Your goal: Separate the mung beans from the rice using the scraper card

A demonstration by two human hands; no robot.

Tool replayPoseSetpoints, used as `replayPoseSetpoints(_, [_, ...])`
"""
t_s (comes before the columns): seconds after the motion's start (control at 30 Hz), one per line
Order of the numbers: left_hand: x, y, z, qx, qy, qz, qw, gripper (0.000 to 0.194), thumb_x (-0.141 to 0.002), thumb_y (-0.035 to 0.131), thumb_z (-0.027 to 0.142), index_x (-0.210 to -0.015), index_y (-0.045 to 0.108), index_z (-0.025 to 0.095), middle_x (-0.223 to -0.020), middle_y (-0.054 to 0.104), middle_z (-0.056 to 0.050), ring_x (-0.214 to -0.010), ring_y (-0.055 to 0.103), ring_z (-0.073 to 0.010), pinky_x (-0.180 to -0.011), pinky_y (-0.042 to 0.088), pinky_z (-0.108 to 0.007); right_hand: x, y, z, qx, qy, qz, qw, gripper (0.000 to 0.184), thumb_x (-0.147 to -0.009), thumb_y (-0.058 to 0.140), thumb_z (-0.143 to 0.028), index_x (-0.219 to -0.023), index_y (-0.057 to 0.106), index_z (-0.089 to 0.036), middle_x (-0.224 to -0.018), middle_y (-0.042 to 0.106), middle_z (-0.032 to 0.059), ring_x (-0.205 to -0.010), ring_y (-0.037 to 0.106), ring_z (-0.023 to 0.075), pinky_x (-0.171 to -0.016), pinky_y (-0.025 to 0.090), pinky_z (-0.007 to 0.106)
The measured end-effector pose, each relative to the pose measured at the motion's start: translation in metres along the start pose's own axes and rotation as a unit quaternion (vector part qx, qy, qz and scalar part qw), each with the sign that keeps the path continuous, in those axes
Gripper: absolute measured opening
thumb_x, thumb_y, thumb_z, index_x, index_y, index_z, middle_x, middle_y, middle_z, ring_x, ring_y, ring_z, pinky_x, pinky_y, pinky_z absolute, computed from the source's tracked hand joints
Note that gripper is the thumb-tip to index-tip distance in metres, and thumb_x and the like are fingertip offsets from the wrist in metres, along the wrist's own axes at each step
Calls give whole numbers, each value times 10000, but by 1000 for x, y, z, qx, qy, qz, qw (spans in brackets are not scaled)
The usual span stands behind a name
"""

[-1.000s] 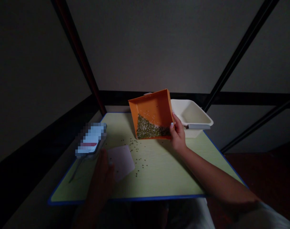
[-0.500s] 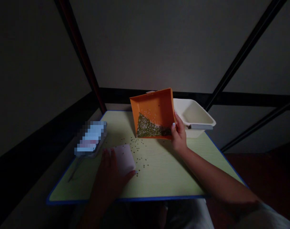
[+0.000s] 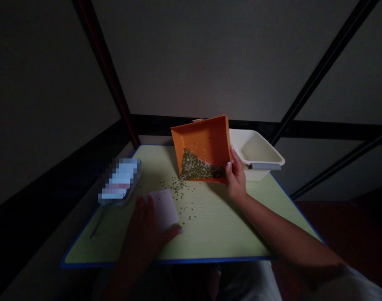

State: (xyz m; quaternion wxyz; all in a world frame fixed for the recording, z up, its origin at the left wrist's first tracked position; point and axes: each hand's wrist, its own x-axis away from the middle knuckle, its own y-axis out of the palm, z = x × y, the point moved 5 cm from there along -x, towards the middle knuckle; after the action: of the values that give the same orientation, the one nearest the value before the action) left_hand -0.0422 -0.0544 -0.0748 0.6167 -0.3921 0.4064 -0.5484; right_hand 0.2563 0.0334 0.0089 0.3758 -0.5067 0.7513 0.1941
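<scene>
Through my remote view, my right fingers (image 3: pixel 232 161) are clenched on the edge of an orange tray (image 3: pixel 206 133), which is tilted up above the worktop (image 3: pixel 228 234). Green and white seeds (image 3: pixel 195 166) bank along the tray's low side, their long axis running leftward from those fingers, so my right hand (image 3: pixel 236 179) is the nearer hand. My left hand (image 3: pixel 147 228) rests open, its fingers (image 3: pixel 178 230) spread, beside and partly over a white card (image 3: pixel 163 209). Loose seeds (image 3: pixel 181 194) lie on the worktop between card and tray. A white basin (image 3: pixel 256 148) stands behind the tray, and a blurred object (image 3: pixel 119 180) lies at far left.
</scene>
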Motion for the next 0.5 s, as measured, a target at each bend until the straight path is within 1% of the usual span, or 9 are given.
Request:
replayPoseSetpoints(0.1, [0,1,-1,-3,3,3,1000,1138,-728,646,749,-1554,125,165,-1691,51,-206,-1566,80,-406,-1269,195,-627,1,1,3,-8,14,1,1000,510,-1013,464,-461,-1507,460,-332,-1454,585,65,-1417,480,300,-1190,372,589])
replayPoseSetpoints(0.2, [0,2,-1,-4,8,0,1000,1139,-722,643,758,-1553,136,167,-1690,69,-204,-1566,86,-404,-1269,197,-624,2,2,7,-14,32,0,999,514,-1015,461,-468,-1513,447,-341,-1466,577,57,-1415,487,298,-1195,364,593])
replayPoseSetpoints(0.4, [-1,2,-1,-4,9,-3,1000,1137,-719,656,752,-1549,150,163,-1688,74,-204,-1566,78,-404,-1267,203,-625,1,2,8,-32,21,0,999,485,-1020,471,-456,-1500,457,-389,-1549,513,16,-1467,430,268,-1235,309,547])
replayPoseSetpoints(0.5, [-1,2,0,-4,11,-4,1000,1132,-720,664,742,-1549,151,168,-1690,64,-199,-1566,76,-403,-1270,192,-627,0,3,9,-23,30,2,999,495,-1017,463,-484,-1502,456,-390,-1574,490,12,-1466,431,264,-1237,304,538])
